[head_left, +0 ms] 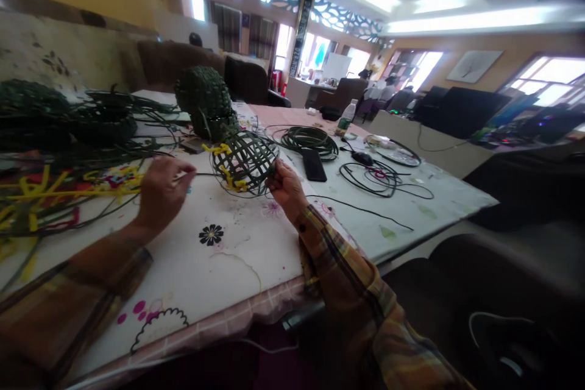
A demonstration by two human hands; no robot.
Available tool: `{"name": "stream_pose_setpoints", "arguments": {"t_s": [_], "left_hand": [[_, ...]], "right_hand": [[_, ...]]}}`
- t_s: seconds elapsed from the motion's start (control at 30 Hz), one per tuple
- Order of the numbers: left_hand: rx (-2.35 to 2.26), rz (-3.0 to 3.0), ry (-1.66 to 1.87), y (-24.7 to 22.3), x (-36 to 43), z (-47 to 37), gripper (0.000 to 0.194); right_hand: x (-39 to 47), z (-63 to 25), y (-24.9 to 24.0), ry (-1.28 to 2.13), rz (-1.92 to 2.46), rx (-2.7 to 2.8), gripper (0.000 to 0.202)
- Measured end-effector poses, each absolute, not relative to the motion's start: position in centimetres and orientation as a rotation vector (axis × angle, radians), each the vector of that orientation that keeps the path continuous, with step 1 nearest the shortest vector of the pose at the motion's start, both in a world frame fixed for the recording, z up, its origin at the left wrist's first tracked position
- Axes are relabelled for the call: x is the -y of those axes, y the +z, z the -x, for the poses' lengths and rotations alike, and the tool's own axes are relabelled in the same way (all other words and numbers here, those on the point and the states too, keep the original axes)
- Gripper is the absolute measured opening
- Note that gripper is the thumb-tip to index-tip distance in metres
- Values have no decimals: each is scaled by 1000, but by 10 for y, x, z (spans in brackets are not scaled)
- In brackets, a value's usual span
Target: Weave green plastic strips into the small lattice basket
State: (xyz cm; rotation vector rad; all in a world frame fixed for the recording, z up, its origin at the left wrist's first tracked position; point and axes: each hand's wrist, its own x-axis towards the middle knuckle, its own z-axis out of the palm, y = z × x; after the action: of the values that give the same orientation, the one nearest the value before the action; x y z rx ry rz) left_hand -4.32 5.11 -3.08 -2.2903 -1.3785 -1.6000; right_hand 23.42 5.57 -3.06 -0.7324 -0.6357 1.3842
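A small open-weave basket of dark green strands (251, 161), with yellow pieces on its left side, is tilted above the white tablecloth. My right hand (287, 187) pinches the basket's right edge. To the left of it, my left hand (163, 190) has thumb and forefinger pressed together at a thin dark strand (208, 174) that runs toward the basket. Yellow strips (43, 195) lie in a tangle left of my left hand. Behind the basket stands a larger, tightly woven dark green piece (204, 100).
A coil of green strand (311, 141) and a black phone (314, 164) lie right of the basket. Beyond are a plastic bottle (347, 117), a black mouse (362, 158) and looped strands (375, 180). More dark woven pieces (98, 122) sit at the back left.
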Motion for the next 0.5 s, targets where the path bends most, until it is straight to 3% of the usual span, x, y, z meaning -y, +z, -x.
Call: {"name": "stream_pose_setpoints", "arguments": {"t_s": [0.27,0.5], "left_hand": [[1556,2391,-1787,-48,-23,-16,28],[1277,2298,-1279,-40,-24,-2,19]], "right_hand": [[-47,-222,-25,1463,700,548,42],[-44,-220,-25,1454,702,571,43]]}}
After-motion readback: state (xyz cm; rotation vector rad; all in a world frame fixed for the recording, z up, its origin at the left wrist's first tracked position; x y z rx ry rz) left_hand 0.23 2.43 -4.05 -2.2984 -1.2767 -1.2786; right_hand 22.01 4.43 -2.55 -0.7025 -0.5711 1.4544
